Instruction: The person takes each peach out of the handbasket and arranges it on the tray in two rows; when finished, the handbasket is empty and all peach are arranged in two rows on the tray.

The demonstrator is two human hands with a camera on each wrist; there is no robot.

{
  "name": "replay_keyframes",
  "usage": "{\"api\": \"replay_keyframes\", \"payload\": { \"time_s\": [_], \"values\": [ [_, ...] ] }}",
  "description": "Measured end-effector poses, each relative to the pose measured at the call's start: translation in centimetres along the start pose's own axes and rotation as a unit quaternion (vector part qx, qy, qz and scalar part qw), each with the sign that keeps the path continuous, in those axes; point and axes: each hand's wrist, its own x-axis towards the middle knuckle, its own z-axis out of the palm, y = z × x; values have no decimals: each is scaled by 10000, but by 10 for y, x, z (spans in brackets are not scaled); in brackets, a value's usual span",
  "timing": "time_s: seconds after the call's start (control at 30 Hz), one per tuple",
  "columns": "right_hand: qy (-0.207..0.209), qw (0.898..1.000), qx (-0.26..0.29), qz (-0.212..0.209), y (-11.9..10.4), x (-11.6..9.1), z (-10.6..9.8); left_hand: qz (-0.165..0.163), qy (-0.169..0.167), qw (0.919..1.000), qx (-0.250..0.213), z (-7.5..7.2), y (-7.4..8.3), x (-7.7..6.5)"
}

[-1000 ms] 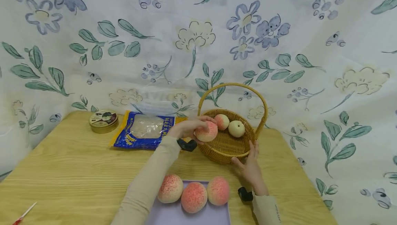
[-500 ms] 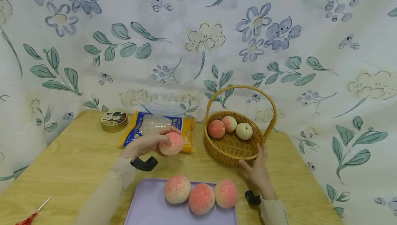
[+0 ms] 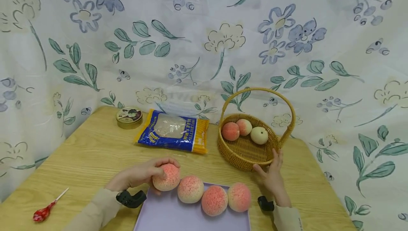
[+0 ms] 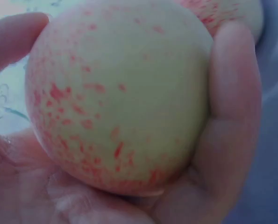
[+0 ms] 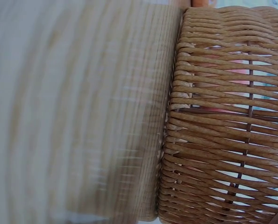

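My left hand [image 3: 140, 174] grips a pink-speckled peach [image 3: 167, 177] over the back left corner of the lilac tray [image 3: 178, 218]. Thumb and fingers wrap around the same peach [image 4: 124, 93] in the left wrist view. Along the tray's back edge lie more peaches: one next to the held fruit [image 3: 190, 189], one in the middle [image 3: 214, 200] and one at the right [image 3: 239, 197]. My right hand [image 3: 272, 179] touches the outside of the wicker basket [image 3: 236, 156] with thumb and fingers spread. Close up, the right wrist view shows the basket's woven wall [image 5: 227, 116].
Inside the basket sit two pinkish peaches [image 3: 230, 131] and a pale round fruit [image 3: 259, 135]; its tall handle [image 3: 259, 89] arches above. A blue and yellow pasta bag [image 3: 173, 132] and a round tin [image 3: 129, 117] stand at the back. At front left lies a red lollipop [image 3: 44, 213].
My left hand has carried the peach from the basket, leftward and toward me, to the tray's corner. The right hand stays at the basket. The head view has shifted left.
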Motion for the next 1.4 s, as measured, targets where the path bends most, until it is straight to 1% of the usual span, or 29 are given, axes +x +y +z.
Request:
{"api": "replay_keyframes", "payload": {
  "time_s": [0.07,0.17,0.2,0.37,0.47,0.53,0.6,0.73,0.87,0.97,1.03,1.1,1.17,1.27,1.33,1.4],
  "values": [
    [1,10000,30,23,2,-3,-2,18,-114,9999,-77,5,-6,2],
    [-24,9999,-14,105,4,-9,-7,73,-199,9998,-24,9,-15,5],
    [-3,9999,-36,94,5,-10,-9,89,-181,9998,31,9,-16,6],
    [79,9998,-91,133,5,-7,-13,365,-76,9977,565,8,-19,6],
    [94,9997,-138,174,5,-5,-14,547,-92,9930,1042,11,-21,4],
    [85,9997,-156,168,4,-5,-14,540,-104,9919,1143,12,-22,2],
    [71,9997,-161,142,3,-3,-14,475,-72,9916,1197,12,-22,1],
    [61,9998,-113,175,0,-1,-13,99,-46,9967,806,9,-23,-4],
    [-46,9997,-76,234,-3,-1,-11,-246,-100,9983,518,8,-25,-16],
    [-82,9996,-87,247,-4,-1,-9,-345,-75,9984,452,10,-25,-25],
    [-75,9996,-95,251,-4,0,-8,-298,35,9978,594,11,-24,-29],
    [-66,9996,-112,241,-5,0,-8,-123,225,9945,1014,12,-22,-32],
    [-84,9996,-128,238,-5,1,-7,106,468,9875,1499,13,-20,-34],
    [-85,9997,-151,195,-6,2,-4,411,756,9762,1990,11,-17,-37],
    [-54,9997,-155,161,-6,2,-3,421,813,9757,1989,10,-14,-38],
    [-2,9998,-168,116,-6,2,-3,307,850,9781,1874,9,-10,-39]
  ]
}}
